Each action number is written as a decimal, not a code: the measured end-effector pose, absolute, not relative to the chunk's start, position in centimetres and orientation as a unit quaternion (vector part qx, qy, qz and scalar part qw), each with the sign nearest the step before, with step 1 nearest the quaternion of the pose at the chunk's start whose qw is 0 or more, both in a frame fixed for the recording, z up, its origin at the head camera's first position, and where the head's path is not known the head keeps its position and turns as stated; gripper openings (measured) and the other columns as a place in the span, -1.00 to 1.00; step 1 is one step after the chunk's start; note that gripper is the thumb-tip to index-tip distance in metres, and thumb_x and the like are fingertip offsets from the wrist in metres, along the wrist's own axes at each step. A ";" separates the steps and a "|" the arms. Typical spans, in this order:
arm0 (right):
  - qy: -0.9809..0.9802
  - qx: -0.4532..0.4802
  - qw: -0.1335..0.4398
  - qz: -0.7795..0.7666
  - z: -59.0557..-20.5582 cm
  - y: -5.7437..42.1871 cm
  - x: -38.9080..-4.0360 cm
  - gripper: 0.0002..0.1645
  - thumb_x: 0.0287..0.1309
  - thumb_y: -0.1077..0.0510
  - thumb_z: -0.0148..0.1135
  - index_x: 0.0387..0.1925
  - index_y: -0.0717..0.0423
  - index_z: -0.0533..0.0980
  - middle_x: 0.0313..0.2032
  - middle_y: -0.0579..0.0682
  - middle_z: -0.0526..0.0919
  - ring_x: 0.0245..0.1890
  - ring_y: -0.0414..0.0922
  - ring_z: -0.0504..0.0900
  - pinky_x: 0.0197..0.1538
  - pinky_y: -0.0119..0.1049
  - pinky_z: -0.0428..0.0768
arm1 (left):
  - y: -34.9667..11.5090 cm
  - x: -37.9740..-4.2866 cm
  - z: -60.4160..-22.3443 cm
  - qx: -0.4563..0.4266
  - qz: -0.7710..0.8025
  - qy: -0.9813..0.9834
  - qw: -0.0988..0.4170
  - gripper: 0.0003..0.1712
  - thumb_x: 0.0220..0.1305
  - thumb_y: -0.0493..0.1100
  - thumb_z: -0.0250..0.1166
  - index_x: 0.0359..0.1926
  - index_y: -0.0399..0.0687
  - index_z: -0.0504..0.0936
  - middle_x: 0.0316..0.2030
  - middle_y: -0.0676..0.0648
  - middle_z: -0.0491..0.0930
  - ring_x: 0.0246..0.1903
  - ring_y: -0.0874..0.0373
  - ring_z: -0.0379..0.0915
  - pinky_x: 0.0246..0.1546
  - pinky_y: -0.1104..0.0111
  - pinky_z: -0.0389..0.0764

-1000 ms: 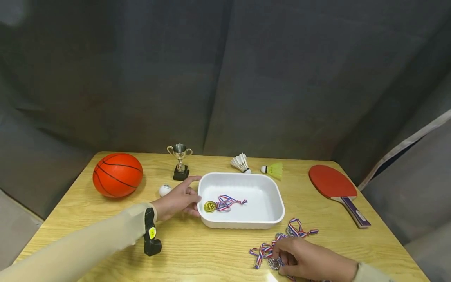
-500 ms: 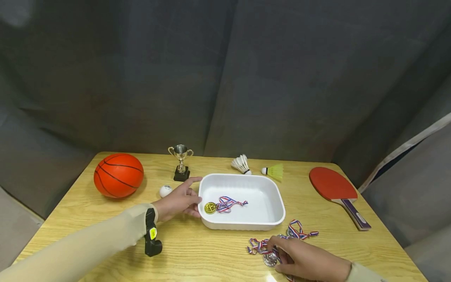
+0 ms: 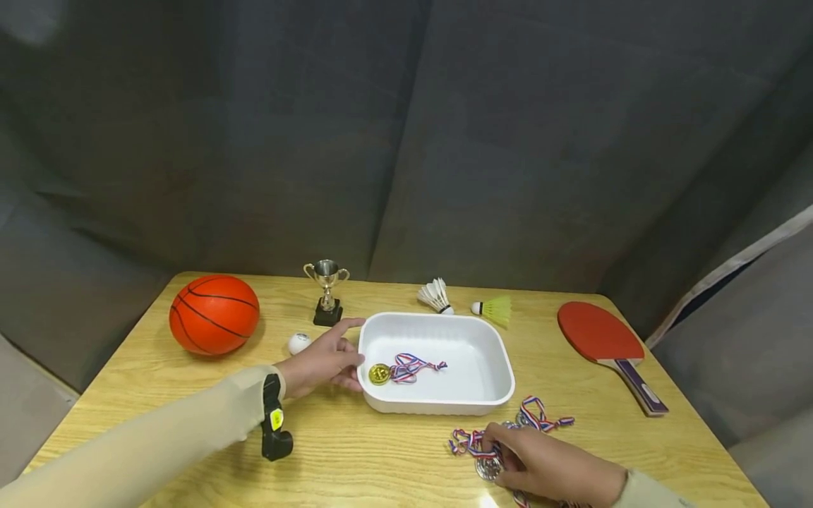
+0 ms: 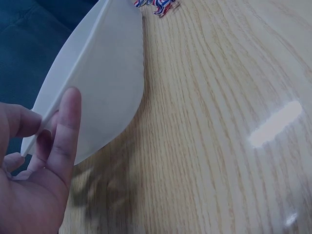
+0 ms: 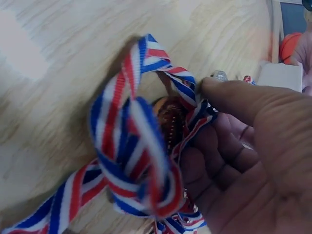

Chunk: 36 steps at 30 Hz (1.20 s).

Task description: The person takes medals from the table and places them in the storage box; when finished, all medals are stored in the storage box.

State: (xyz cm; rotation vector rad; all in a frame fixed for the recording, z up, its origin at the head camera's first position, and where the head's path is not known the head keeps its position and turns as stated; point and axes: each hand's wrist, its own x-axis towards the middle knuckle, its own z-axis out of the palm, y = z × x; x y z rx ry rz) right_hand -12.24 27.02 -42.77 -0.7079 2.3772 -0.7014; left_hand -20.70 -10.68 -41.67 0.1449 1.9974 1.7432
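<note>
My left hand (image 3: 324, 360) grips the left rim of a white plastic tray (image 3: 438, 406), thumb over the edge and other fingers along the outer wall. Inside the tray lies a gold medal (image 3: 380, 374) with a red, white and blue ribbon (image 3: 413, 367). My right hand (image 3: 546, 462), fingers curled, pinches a silver medal (image 3: 488, 468) at its edge, low over a tangle of striped ribbons in front of the tray. A bronze-coloured medal (image 5: 170, 119) shows through a ribbon loop (image 5: 109, 117) in the right wrist view. My palm and fingers partly hide the pile.
An orange basketball (image 3: 214, 315), a small trophy cup (image 3: 327, 291) and a white ball (image 3: 298, 343) stand left. Behind the tray lie white (image 3: 435, 296) and yellow (image 3: 495, 309) shuttlecocks. A red table tennis bat (image 3: 600, 331) lies right. Dark cloth hangs behind the table.
My right hand has shifted slightly left, and the silver medal with its ribbon has slid left with it. My left hand stays on the tray rim.
</note>
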 end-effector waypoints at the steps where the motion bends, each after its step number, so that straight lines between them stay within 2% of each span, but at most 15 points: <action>1: 0.883 -0.275 0.272 -0.265 -42.8 27.0 -12.3 -0.69 0.33 0.09 0.40 0.00 -0.07 0.47 -0.50 -0.32 0.45 -0.52 -0.45 0.38 -0.53 -0.58 0.39 | -10.7 -20.7 -41.7 0.053 0.637 0.730 0.240 -0.11 0.48 -0.37 0.15 0.67 0.05 -0.04 -0.04 -0.33 0.48 -0.35 0.09 0.59 -0.26 0.31 0.90; 6: 0.866 -0.314 0.263 -0.287 -42.9 27.1 -12.5 -0.66 0.39 0.07 0.35 0.05 -0.15 0.39 -0.46 -0.35 0.44 -0.48 -0.49 0.39 -0.49 -0.61 0.45 | -10.7 -20.8 -41.6 0.056 0.638 0.730 0.238 -0.10 0.47 -0.38 0.16 0.67 0.04 -0.05 -0.06 -0.32 0.49 -0.35 0.09 0.58 -0.26 0.30 0.90; 9: 0.851 -0.323 0.283 -0.303 -43.0 27.2 -12.4 -0.68 0.43 0.11 0.29 0.09 -0.20 0.40 -0.44 -0.34 0.43 -0.50 -0.49 0.40 -0.49 -0.62 0.47 | -10.7 -20.8 -41.6 0.056 0.636 0.732 0.238 -0.10 0.47 -0.38 0.16 0.67 0.04 -0.04 -0.05 -0.33 0.49 -0.35 0.09 0.58 -0.26 0.30 0.90; 13: 0.843 -0.310 0.314 -0.310 -42.9 27.2 -12.5 -0.64 0.45 0.15 0.25 0.19 -0.23 0.47 -0.35 -0.30 0.49 -0.47 -0.47 0.45 -0.47 -0.61 0.50 | -10.7 -20.8 -41.5 0.057 0.634 0.733 0.238 -0.11 0.47 -0.37 0.15 0.67 0.05 -0.04 -0.05 -0.34 0.49 -0.35 0.09 0.59 -0.26 0.30 0.90; 18: 0.858 -0.265 0.330 -0.291 -42.8 27.0 -12.7 -0.53 0.39 0.14 0.32 0.25 -0.28 0.50 -0.31 -0.25 0.52 -0.38 -0.42 0.51 -0.42 -0.60 0.48 | -10.7 -20.8 -41.7 0.053 0.637 0.732 0.236 -0.11 0.47 -0.38 0.15 0.67 0.05 -0.03 -0.05 -0.34 0.49 -0.35 0.09 0.58 -0.26 0.30 0.90; 23: 0.867 -0.246 0.329 -0.284 -42.7 26.9 -12.7 -0.52 0.34 0.11 0.38 0.23 -0.24 0.50 -0.42 -0.24 0.47 -0.42 -0.41 0.49 -0.44 -0.60 0.42 | -10.7 -20.8 -41.7 0.057 0.637 0.732 0.236 -0.11 0.47 -0.37 0.15 0.67 0.04 -0.04 -0.06 -0.32 0.50 -0.35 0.09 0.59 -0.25 0.28 0.91; 29: 0.869 -0.286 0.295 -0.277 -42.9 26.9 -13.1 -0.60 0.37 0.08 0.36 0.17 -0.13 0.49 -0.51 -0.34 0.45 -0.53 -0.46 0.38 -0.50 -0.61 0.41 | -10.7 -20.8 -41.4 0.059 0.636 0.731 0.237 -0.11 0.48 -0.38 0.15 0.67 0.04 -0.04 -0.05 -0.33 0.49 -0.35 0.09 0.58 -0.25 0.28 0.91; 36: 0.886 -0.302 0.266 -0.230 -42.8 26.7 -13.4 -0.69 0.31 0.00 0.43 -0.01 -0.21 0.49 -0.52 -0.35 0.40 -0.54 -0.46 0.34 -0.53 -0.60 0.38 | -10.7 -20.8 -41.5 0.053 0.631 0.737 0.236 -0.11 0.47 -0.38 0.16 0.66 0.03 -0.02 -0.06 -0.33 0.49 -0.35 0.08 0.58 -0.23 0.24 0.91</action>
